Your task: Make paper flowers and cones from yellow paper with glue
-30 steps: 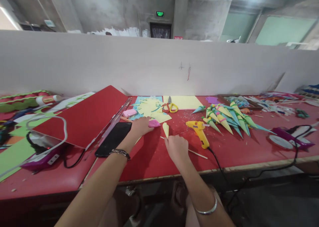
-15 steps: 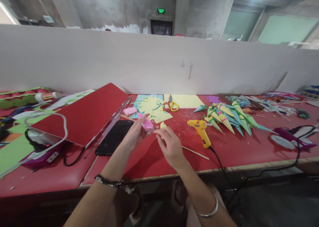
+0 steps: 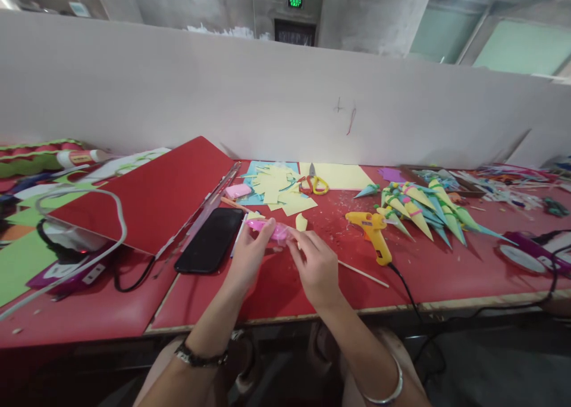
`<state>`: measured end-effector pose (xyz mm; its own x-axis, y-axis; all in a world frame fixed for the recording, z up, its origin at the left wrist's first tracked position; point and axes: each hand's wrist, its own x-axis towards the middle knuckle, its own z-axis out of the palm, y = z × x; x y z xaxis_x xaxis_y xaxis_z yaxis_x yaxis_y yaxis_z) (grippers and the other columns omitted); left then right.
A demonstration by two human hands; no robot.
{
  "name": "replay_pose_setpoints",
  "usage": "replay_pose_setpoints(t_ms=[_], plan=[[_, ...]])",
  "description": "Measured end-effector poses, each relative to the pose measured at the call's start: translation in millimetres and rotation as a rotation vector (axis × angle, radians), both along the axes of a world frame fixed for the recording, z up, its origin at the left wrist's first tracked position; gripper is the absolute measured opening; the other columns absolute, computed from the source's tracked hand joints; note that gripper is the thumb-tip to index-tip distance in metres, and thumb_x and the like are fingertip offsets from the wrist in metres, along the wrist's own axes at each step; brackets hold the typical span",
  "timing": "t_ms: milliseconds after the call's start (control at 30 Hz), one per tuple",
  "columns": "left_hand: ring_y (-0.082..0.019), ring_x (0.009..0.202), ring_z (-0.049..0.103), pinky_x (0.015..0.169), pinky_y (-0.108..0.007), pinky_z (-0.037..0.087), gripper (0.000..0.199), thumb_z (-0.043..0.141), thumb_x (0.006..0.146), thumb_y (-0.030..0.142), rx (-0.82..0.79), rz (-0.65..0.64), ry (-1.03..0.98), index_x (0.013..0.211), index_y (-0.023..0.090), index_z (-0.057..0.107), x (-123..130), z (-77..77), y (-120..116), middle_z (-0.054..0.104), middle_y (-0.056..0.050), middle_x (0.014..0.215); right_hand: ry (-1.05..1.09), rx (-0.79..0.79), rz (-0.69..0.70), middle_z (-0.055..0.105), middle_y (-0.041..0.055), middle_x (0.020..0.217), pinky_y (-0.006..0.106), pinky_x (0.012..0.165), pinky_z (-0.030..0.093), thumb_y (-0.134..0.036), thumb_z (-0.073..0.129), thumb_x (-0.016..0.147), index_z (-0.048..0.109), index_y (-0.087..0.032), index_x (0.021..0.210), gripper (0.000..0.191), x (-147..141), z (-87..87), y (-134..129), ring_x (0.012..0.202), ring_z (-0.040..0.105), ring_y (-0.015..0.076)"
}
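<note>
Packet [image 3: 267, 229], pink, is held between left hand [image 3: 253, 246] and right hand [image 3: 314, 261] above red worktop [image 3: 285, 300].

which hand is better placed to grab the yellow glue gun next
Probably the right hand: it is nearer the glue gun, while the left hand is farther. Both are at the pink packet, so the right may first need to let go.

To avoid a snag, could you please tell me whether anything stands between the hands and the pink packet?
Nothing visible does: the left hand holds the pink packet, and the right hand is at its right end. The phone lies left of them, outside that space.
</note>
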<state>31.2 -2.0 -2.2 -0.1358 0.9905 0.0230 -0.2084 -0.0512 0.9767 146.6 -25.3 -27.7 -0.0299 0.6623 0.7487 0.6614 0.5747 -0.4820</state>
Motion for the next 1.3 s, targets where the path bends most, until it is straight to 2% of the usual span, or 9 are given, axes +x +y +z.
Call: replay_pose_setpoints(t_ms=[200, 300, 533, 667, 767, 1000, 1100, 1200, 1300], plan=[[-0.013, 0.061, 0.058, 0.056, -0.025, 0.048, 0.039, 0.066, 0.062, 0.048, 0.022, 0.020, 0.000, 0.079, 0.015, 0.053, 3.0, -8.1, -3.8, 0.059, 0.002, 0.069, 0.168, -0.164, 0.152, 0.059, 0.0040, 0.078, 0.025, 0.064, 0.047, -0.031, 0.050, 0.085, 0.064, -0.018, 0.100, 0.025, 1.1, 4.7, 2.8, 0.069, 0.057, 0.0143], [-0.013, 0.065, 0.057, 0.062, -0.026, 0.047, 0.034, 0.063, 0.066, 0.046, 0.100, 0.090, 0.101, 0.076, 0.015, 0.053, 4.3, -11.2, -3.6, 0.059, 0.001, 0.071, 0.191, -0.209, 0.225, 0.057, 0.0027, 0.077, 0.024, 0.064, 0.047, -0.030, 0.053, 0.082, 0.063, -0.018, 0.099, 0.024, 1.7, 7.2, 2.0, 0.068, 0.056, 0.0135], [-0.012, 0.063, 0.052, 0.061, -0.025, 0.042, 0.020, 0.057, 0.075, 0.036, 0.291, 0.169, 0.436, 0.073, 0.018, 0.048, 3.3, -15.0, -4.8, 0.053, 0.003, 0.066, 0.100, -0.214, 0.131, 0.057, 0.0034, 0.077, 0.026, 0.064, 0.044, -0.026, 0.049, 0.082, 0.061, -0.018, 0.088, 0.015, -1.6, 4.4, 0.9, 0.069, 0.054, 0.0155], [-0.013, 0.063, 0.052, 0.061, -0.025, 0.041, 0.018, 0.055, 0.076, 0.035, 0.340, 0.165, 0.568, 0.075, 0.019, 0.045, 0.4, -13.3, -5.7, 0.053, 0.003, 0.067, 0.054, -0.243, 0.151, 0.054, 0.0022, 0.073, 0.025, 0.060, 0.040, -0.023, 0.046, 0.081, 0.058, -0.017, 0.080, 0.013, -1.0, 3.8, 3.3, 0.065, 0.051, 0.0145], [-0.013, 0.062, 0.052, 0.060, -0.025, 0.041, 0.017, 0.054, 0.077, 0.034, 0.351, 0.155, 0.617, 0.074, 0.020, 0.044, -1.6, -9.8, -6.5, 0.053, 0.003, 0.066, 0.048, -0.268, 0.227, 0.050, 0.0002, 0.067, 0.023, 0.055, 0.036, -0.020, 0.045, 0.080, 0.055, -0.018, 0.072, 0.014, -0.2, 5.0, 5.1, 0.060, 0.047, 0.0131], [-0.013, 0.060, 0.050, 0.059, -0.025, 0.042, 0.019, 0.052, 0.075, 0.037, 0.321, 0.188, 0.561, 0.070, 0.020, 0.045, -8.5, 0.1, -1.7, 0.052, 0.003, 0.063, 0.283, -0.357, 0.486, 0.050, -0.0024, 0.064, 0.021, 0.052, 0.035, -0.022, 0.046, 0.080, 0.056, -0.018, 0.075, 0.012, 1.5, 13.6, 1.2, 0.055, 0.044, 0.0094], [-0.013, 0.057, 0.049, 0.057, -0.024, 0.041, 0.021, 0.053, 0.075, 0.038, 0.305, 0.227, 0.485, 0.067, 0.020, 0.046, -12.7, 2.3, 1.3, 0.050, 0.004, 0.060, 0.565, -0.431, 0.481, 0.046, -0.0045, 0.056, 0.020, 0.048, 0.036, -0.029, 0.045, 0.082, 0.055, -0.018, 0.078, 0.016, 4.6, 13.8, 2.9, 0.050, 0.042, 0.0084], [-0.012, 0.056, 0.050, 0.056, -0.023, 0.041, 0.023, 0.055, 0.074, 0.039, 0.274, 0.234, 0.412, 0.065, 0.019, 0.048, -15.0, 2.6, 1.7, 0.051, 0.004, 0.059, 0.796, -0.421, 0.445, 0.045, -0.0052, 0.054, 0.020, 0.047, 0.038, -0.033, 0.045, 0.083, 0.053, -0.018, 0.079, 0.017, 7.5, 11.4, 6.7, 0.049, 0.043, 0.0083], [-0.012, 0.058, 0.052, 0.058, -0.024, 0.043, 0.026, 0.058, 0.072, 0.043, 0.222, 0.225, 0.294, 0.067, 0.019, 0.049, -15.1, 1.4, 1.1, 0.051, 0.004, 0.060, 0.732, -0.371, 0.380, 0.048, -0.0035, 0.060, 0.021, 0.050, 0.042, -0.030, 0.045, 0.083, 0.052, -0.019, 0.084, 0.013, 8.7, 9.2, 7.9, 0.053, 0.047, 0.0093]])
